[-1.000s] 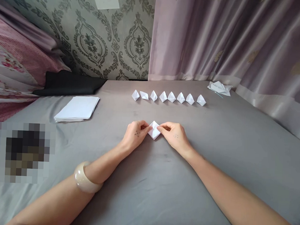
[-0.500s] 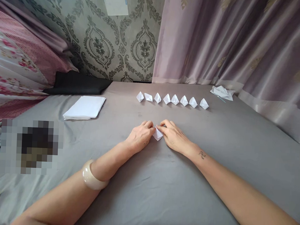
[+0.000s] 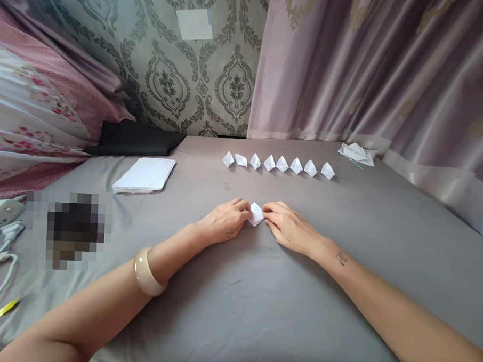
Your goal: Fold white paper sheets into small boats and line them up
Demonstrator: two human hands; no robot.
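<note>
Scene is softly lit; diffuse shadow (image 3: 182, 293) is cast beside left forearm (image 3: 178, 246), glints are caught on bangle (image 3: 142, 271). Creases on held paper (image 3: 256, 215) are barely resolved. Edges are stretched, left patch (image 3: 75, 222) pixelated.

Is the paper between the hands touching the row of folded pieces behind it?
Apart: the head view plainly shows grey cloth between the paper and the row.

Wht ppr (image 3: 256, 215), folded, approx. diamond, corner twd nr. side.

The folded piece (image 3: 256, 215) looks like matt paper, the bangle (image 3: 144, 275) smooth and glossy, the curtain (image 3: 326, 72) sheeny cloth.
</note>
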